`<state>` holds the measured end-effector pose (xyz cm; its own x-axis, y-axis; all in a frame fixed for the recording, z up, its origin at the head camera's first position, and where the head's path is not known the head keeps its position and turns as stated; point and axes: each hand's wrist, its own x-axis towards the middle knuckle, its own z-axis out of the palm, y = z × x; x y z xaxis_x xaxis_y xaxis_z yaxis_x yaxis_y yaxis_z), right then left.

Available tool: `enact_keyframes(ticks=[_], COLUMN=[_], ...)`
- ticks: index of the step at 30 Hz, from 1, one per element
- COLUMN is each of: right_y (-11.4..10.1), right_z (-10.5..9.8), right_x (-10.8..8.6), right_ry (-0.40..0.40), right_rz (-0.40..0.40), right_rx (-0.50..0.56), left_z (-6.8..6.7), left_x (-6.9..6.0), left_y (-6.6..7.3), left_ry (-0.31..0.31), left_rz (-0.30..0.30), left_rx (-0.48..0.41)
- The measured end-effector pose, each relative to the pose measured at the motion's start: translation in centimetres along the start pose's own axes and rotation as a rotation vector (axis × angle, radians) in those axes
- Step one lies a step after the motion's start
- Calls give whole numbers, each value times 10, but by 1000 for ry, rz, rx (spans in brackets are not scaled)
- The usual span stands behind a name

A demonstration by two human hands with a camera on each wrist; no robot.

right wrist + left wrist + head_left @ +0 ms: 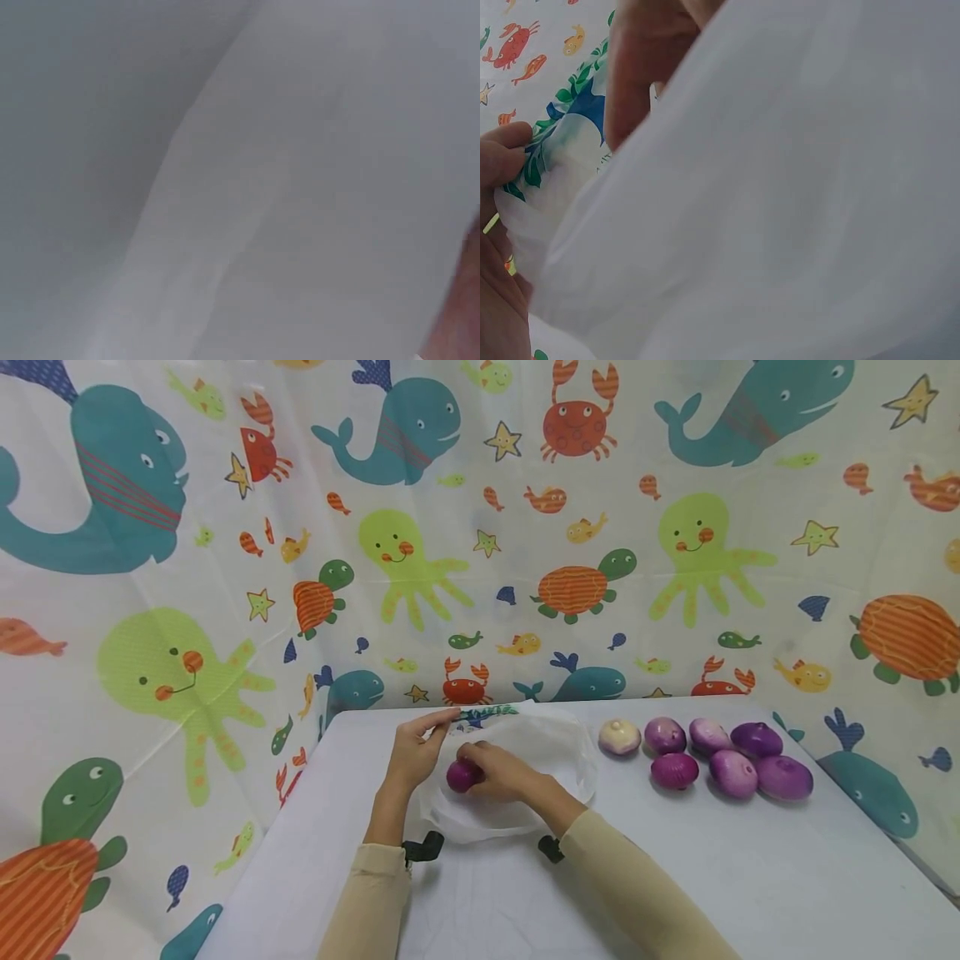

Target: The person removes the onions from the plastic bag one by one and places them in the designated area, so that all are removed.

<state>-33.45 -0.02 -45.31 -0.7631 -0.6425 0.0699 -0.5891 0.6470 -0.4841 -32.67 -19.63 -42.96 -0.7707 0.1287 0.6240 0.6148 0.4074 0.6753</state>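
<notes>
A thin white plastic bag [558, 747] with a green and blue print lies spread on the table in the head view. My left hand [415, 753] pinches its printed far edge between thumb and fingers; the left wrist view shows the fingers [510, 146] at that edge. With my right hand [506, 772] I grip a dark purple onion [460, 776] at the bag's opening, just right of the left hand. White plastic covers most of the right wrist view, where only a bit of skin shows and the onion is hidden.
Right of the bag, several purple onions [733, 774] sit grouped on the white table [750, 868]. A pale onion [619, 737] stands at the group's left end, nearest the bag. Behind the table hangs a curtain [510, 535] printed with sea animals.
</notes>
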Motion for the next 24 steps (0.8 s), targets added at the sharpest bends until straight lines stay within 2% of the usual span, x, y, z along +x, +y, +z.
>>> enact_keyframes(ticks=[7,14,24], right_y=[6,14,32], right_z=[-8,-21,-38], right_x=[-20,-39,-62], right_ry=[76,149,249], right_rz=[-27,15,25], right_rx=[56,74,147], left_z=[0,0,2], left_x=[-1,-2,0], left_y=[-1,1,2], left_ry=[0,1,-4], left_rz=[4,-4,-5], left_rx=[1,7,5])
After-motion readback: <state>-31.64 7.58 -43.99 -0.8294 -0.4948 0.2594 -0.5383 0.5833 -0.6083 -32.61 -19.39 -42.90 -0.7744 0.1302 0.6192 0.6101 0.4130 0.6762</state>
